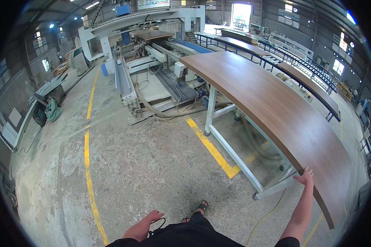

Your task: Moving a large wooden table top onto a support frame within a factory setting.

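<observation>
**Kid:** When you look down, what is the person doing?

**Helper:** Their right hand [305,177] is up at about four o'clock. It rests on the near edge of a big brown board [272,111]. The fingers curl over the edge, but I cannot tell if they grip it hard.

**Kid:** Where is the board?

**Helper:** It lies flat on a white metal stand [231,144]. It runs from near twelve o'clock down to five o'clock. One end hangs out past the stand, close to the person.

**Kid:** And the other hand?

**Helper:** Their left hand [152,216] hangs low at about six o'clock, by the hip. The fingers are loosely bent. A thin black cord [158,226] is right by it, but I cannot tell if the hand holds it.

**Kid:** So how much is done?

**Helper:** Not much, I think. The board sits fully on the stand, and only one hand touches it. It is not lifted or tipped. Moving it looks like it is all left to do.

**Kid:** What else is around?

**Helper:** A yellow line [212,148] on the floor at the middle, and a big machine [152,49] at eleven o'clock.
</observation>
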Demonstrator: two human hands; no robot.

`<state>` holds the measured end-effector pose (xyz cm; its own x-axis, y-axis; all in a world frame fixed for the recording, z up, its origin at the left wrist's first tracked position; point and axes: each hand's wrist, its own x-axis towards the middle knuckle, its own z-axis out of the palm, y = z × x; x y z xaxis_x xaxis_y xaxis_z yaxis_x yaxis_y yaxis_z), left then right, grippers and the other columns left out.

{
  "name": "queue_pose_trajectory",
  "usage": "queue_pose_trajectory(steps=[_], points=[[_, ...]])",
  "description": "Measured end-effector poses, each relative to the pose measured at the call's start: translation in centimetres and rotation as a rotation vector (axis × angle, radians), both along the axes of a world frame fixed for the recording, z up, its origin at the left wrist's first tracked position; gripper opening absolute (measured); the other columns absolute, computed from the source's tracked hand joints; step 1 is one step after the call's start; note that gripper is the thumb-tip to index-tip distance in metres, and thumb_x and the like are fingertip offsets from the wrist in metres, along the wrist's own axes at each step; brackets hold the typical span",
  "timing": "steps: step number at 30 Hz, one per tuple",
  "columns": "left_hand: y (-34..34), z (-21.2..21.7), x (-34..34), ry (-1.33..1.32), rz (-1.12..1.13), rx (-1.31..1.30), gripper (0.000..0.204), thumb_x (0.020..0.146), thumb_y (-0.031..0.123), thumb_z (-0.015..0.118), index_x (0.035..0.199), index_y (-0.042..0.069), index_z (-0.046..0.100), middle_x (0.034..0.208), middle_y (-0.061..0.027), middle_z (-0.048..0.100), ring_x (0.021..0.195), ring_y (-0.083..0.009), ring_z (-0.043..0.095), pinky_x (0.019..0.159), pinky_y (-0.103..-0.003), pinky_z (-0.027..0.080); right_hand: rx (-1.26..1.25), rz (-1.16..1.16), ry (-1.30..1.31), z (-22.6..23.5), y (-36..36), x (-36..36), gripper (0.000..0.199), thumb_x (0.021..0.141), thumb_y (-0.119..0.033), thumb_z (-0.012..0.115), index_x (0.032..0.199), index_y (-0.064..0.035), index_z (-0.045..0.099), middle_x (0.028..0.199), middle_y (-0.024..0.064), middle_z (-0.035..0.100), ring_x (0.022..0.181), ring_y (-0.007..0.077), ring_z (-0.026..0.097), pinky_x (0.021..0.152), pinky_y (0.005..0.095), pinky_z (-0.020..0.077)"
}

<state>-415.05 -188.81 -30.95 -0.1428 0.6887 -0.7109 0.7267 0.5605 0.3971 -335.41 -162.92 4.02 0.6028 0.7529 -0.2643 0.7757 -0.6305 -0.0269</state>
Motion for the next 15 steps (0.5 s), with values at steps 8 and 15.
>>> queue_pose_trajectory(steps=[8,15], points=[[-0.5,-0.3,-0.2,-0.012,0.022,0.007,0.088,0.089,0.069,0.061,0.135,-0.006,0.062,0.14,-0.0287,0.06,0.132,-0.0415,0.057,0.111,-0.045,0.046,0.025,0.0,0.011,0.2,-0.1,-0.2,0.137,0.065,-0.05,0.092,0.165,-0.0044,0.009,0.168,0.0319,0.008,0.157,0.046,0.012,0.126,0.0506,0.0228],[-0.2,-0.2,0.0,-0.013,0.035,0.001,0.088,0.088,0.068,0.062,0.137,-0.005,0.06,0.14,-0.0285,0.06,0.132,-0.0413,0.057,0.11,-0.045,0.046,0.018,-0.013,0.007,0.3,-0.1,-0.5,0.136,0.066,-0.048,0.092,0.165,-0.0051,0.009,0.169,0.0307,0.009,0.157,0.0449,0.013,0.126,0.0507,0.0234]])
